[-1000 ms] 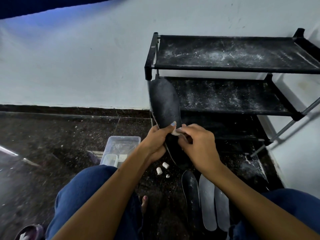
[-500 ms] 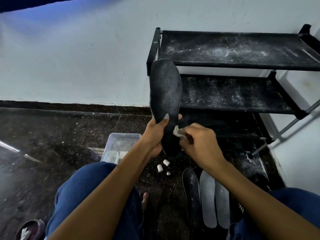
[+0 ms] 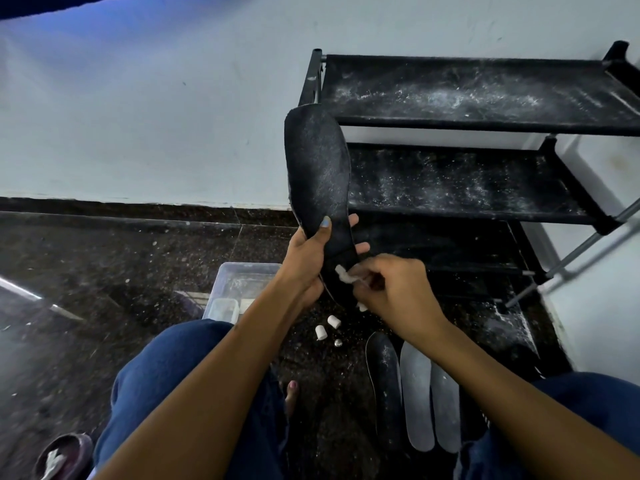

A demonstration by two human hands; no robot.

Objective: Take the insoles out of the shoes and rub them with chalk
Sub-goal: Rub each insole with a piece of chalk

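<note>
The left hand (image 3: 310,252) grips a long, dark, dusty black insole (image 3: 320,188) near its heel, thumb across the front face and fingers curled behind, holding it upright with the toe raised in front of the black metal shoe rack (image 3: 485,98); held this way, the flat face is turned toward the person and braced for rubbing. The right hand (image 3: 398,292) pinches a short white stick of chalk (image 3: 343,274) between fingertips and thumb, its end touching the insole's lower part just beside the left hand. Below on the dark speckled floor (image 3: 104,271) lie spare white chalk pieces (image 3: 327,326), near a clear plastic box (image 3: 239,289), probably kept within easy reach. A dark insole (image 3: 384,382) and two pale grey insoles (image 3: 429,403) lie side by side by the right knee. The upper insole face appears free, so strokes could run upward, though the toe stands close to the rack's corner post.
</note>
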